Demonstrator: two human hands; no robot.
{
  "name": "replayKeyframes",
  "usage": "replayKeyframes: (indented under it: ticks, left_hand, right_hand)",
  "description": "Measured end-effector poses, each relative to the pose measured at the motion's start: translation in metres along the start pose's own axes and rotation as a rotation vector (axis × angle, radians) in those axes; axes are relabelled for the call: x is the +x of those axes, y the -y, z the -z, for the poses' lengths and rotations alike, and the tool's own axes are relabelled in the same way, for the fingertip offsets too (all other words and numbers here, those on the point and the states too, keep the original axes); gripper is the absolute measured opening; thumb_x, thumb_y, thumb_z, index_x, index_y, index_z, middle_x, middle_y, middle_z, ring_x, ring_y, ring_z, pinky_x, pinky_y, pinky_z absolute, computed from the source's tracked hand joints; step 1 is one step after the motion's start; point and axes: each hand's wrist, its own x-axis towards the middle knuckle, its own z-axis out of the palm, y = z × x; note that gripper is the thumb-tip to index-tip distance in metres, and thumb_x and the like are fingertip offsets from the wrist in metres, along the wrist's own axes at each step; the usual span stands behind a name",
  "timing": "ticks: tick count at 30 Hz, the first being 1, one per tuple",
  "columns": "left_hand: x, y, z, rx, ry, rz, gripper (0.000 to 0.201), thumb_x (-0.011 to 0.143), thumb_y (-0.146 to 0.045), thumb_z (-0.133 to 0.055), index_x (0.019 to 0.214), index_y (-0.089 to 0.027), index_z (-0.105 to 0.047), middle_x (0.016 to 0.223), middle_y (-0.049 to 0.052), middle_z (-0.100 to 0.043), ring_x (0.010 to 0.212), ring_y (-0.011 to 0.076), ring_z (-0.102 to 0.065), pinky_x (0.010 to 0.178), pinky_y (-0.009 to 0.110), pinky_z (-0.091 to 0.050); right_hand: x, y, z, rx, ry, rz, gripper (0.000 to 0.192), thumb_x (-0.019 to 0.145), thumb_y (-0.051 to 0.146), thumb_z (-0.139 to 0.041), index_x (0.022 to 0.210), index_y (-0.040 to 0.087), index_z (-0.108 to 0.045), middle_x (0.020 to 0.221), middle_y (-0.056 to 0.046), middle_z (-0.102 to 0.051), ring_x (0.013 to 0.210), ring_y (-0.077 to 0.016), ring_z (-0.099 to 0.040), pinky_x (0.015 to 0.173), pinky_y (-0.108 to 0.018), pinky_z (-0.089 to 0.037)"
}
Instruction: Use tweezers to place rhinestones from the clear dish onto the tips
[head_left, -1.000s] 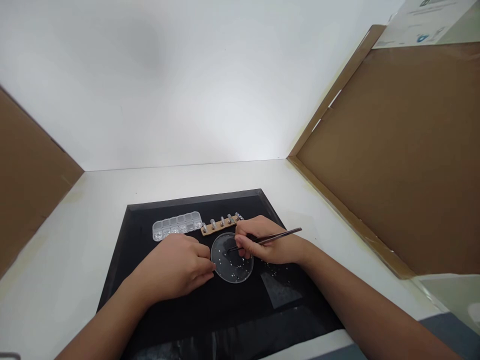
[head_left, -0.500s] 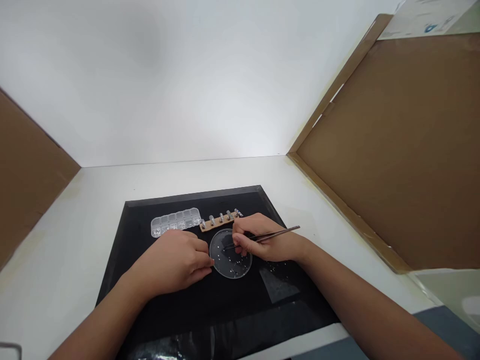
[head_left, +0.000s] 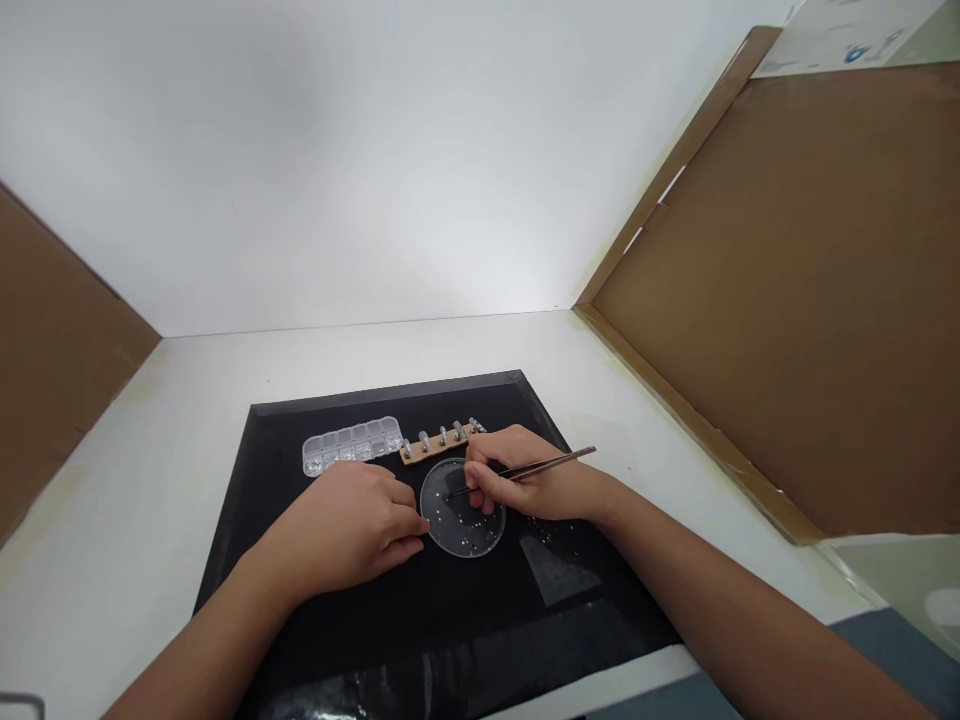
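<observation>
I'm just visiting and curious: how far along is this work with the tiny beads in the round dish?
Looks like midway. Already there: the wooden strip carries a row of small pieces, and the compartment box holds some beads. In hand: the right hand points tweezers into the clear dish, which the left hand touches at its rim. Left: many beads lie in the dish, and more on the black mat beside it.

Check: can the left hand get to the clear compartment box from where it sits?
Probably yes. The left hand rests at the dish edge; the box lies just beyond it on the mat, nothing between.
</observation>
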Motion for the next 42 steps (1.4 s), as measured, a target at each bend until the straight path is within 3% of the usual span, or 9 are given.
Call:
replayKeyframes:
  ticks: [21,25,30,36,40,42]
  left_hand:
    - [-0.001,0.001,-0.001,0.004,-0.005,-0.006,0.012,0.098,-0.028,-0.07,0.102,-0.028,-0.081,0.084,-0.003,-0.077,0.071,0.0176,-0.071,0.063,0.032,-0.045]
    - [-0.001,0.001,-0.001,0.017,-0.031,-0.013,0.013,0.1,-0.03,-0.067,0.101,-0.027,-0.08,0.082,-0.002,-0.075,0.068,0.0166,-0.069,0.06,0.031,-0.045]
    - [0.002,-0.002,0.0,0.028,-0.206,-0.01,0.024,0.108,-0.031,-0.056,0.099,-0.023,-0.077,0.083,-0.001,-0.075,0.067,0.0146,-0.069,0.058,0.029,-0.047]
    - [0.008,-0.01,0.0,-0.052,-0.459,0.029,0.012,0.107,-0.026,-0.061,0.11,-0.022,-0.072,0.101,0.001,-0.078,0.079,0.0127,-0.073,0.065,0.024,-0.055]
    - [0.009,-0.012,0.0,-0.065,-0.545,0.042,0.011,0.106,-0.027,-0.064,0.113,-0.021,-0.069,0.105,0.003,-0.078,0.072,0.0102,-0.069,0.058,0.021,-0.052]
    - [0.008,-0.011,0.001,-0.016,-0.534,0.031,0.01,0.106,-0.028,-0.063,0.111,-0.02,-0.069,0.102,0.003,-0.077,0.072,0.0114,-0.069,0.058,0.023,-0.051]
  right_hand:
    - [-0.004,0.002,0.009,0.03,-0.121,0.012,0.032,0.112,0.036,-0.05,0.088,0.017,-0.06,0.075,-0.002,-0.074,0.058,-0.0122,-0.073,0.051,-0.022,-0.056]
    - [-0.007,0.004,0.01,0.152,-0.143,-0.011,0.038,0.112,0.043,-0.05,0.087,0.017,-0.06,0.074,-0.004,-0.075,0.058,-0.0127,-0.074,0.05,-0.021,-0.056]
    - [-0.008,0.009,0.006,0.383,-0.258,-0.005,0.04,0.111,0.049,-0.054,0.085,0.018,-0.057,0.074,-0.004,-0.075,0.056,-0.0117,-0.071,0.05,-0.022,-0.057]
    - [-0.002,0.004,0.002,0.565,-0.352,0.093,0.037,0.111,0.044,-0.055,0.085,0.019,-0.054,0.071,-0.001,-0.074,0.05,-0.0106,-0.069,0.045,-0.02,-0.053]
    - [0.001,0.0,-0.001,0.661,-0.359,0.09,0.037,0.111,0.046,-0.055,0.084,0.02,-0.052,0.07,0.001,-0.073,0.046,-0.0101,-0.067,0.042,-0.019,-0.05]
    - [0.001,-0.001,-0.002,0.655,-0.36,0.073,0.037,0.11,0.047,-0.056,0.084,0.02,-0.052,0.069,0.0,-0.073,0.046,-0.0104,-0.067,0.041,-0.02,-0.049]
